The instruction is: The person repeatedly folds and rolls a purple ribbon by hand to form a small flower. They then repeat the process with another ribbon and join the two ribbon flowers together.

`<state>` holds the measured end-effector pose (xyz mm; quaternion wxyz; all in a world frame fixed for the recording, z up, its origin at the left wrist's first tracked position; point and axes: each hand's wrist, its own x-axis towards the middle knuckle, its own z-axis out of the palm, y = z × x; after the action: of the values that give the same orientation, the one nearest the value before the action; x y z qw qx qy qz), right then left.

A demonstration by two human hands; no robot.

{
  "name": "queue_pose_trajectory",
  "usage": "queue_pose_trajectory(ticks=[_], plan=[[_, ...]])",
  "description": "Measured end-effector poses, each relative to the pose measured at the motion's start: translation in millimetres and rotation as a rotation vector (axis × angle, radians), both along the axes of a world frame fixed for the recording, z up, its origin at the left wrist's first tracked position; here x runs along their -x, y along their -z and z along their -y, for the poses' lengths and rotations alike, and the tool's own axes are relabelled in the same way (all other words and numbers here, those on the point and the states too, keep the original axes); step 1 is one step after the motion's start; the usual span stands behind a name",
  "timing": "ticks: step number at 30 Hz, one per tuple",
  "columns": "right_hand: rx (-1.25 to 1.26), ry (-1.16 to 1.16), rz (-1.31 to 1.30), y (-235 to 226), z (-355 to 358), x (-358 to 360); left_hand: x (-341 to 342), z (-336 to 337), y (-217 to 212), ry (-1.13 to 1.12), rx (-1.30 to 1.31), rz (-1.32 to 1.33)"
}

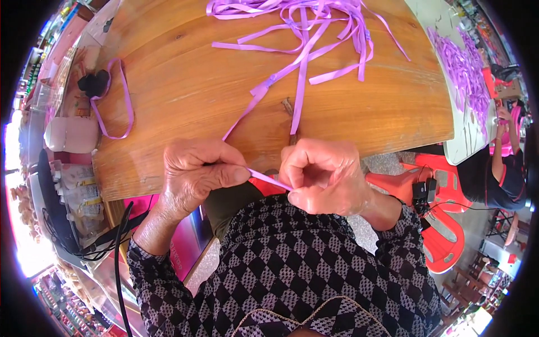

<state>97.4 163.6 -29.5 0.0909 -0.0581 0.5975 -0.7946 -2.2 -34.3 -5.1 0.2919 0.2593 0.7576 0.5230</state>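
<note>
A narrow purple ribbon [269, 179] is stretched between my two hands, just off the near edge of the wooden table [185, 73]. My left hand [205, 168] pinches one part of it between thumb and forefinger. The other part is in the closed fingers of my right hand [324, 177], and the curled fingers hide its end. From behind my left hand a purple strip runs up over the tabletop toward a loose pile of purple ribbons [314, 28] at the far side. Some strips in that pile show small knots.
A ribbon loop [130, 106] lies at the table's left, beside a dark flower-shaped object [94, 84]. More purple ribbons [463, 73] cover a pale table on the right. Red plastic stools [443, 241] stand below it, and another person [508, 174] sits at far right. A black cable [119, 264] hangs at left.
</note>
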Motion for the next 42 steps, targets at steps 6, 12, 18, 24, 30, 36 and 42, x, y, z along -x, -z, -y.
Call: queue_pose_trajectory(ticks=[6, 12, 18, 24, 30, 36, 42], plan=[[-0.016, -0.056, -0.006, -5, -15, -1, 2, 8, 12, 0.119, -0.157, -0.12], [-0.877, 0.426, -0.668, 1, -38, 67, 23, 11, -6, -0.187, -0.78, 0.216], [-1.005, -0.028, -0.611, -7, 3, 109, 56, 30, -44, -0.063, -1.176, 0.445], [-0.529, 0.277, -0.203, -21, -70, 87, 72, 53, -11, -0.346, -1.063, 0.436], [-0.601, 0.339, -0.129, -15, -99, 79, 86, 65, 20, -0.381, -1.145, 0.524], [-0.648, 0.277, -0.345, -11, -83, 83, 90, 56, 20, -0.288, -0.888, 0.348], [-0.793, 0.181, -0.5, -24, -65, 84, 55, 5, 20, -0.235, -0.036, -1.021]])
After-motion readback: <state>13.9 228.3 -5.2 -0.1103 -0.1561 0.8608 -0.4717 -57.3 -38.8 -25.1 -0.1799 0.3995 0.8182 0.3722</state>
